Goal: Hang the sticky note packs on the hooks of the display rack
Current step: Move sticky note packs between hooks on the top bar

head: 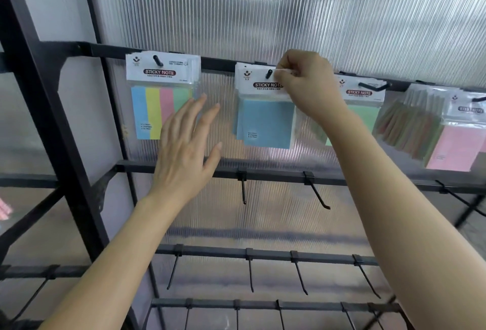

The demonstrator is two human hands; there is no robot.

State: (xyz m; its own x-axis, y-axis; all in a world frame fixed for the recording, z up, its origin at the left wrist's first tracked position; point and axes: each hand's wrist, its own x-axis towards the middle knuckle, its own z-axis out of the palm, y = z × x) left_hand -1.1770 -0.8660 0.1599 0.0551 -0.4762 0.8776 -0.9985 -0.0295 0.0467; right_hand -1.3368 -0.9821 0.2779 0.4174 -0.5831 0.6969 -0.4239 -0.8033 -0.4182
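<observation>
My right hand [306, 85] pinches the header card of the blue "STICKY NOTE" pack [265, 122] on its hook [268, 73]; my left hand [184, 151] hovers open beside it.

Four black horizontal metal rails [276, 176] across the black display rack [52, 109]. Four black peg hooks [268, 73] loaded on the top rail, with bunches of clear-bagged sticky note packs [265, 122]: one four-colour striped, one blue, one green, one pink. Three bare hooks [243, 190] on the second rail, at least four on the third. Two bare hands: left hand [184, 151], right hand [307, 85].
</observation>
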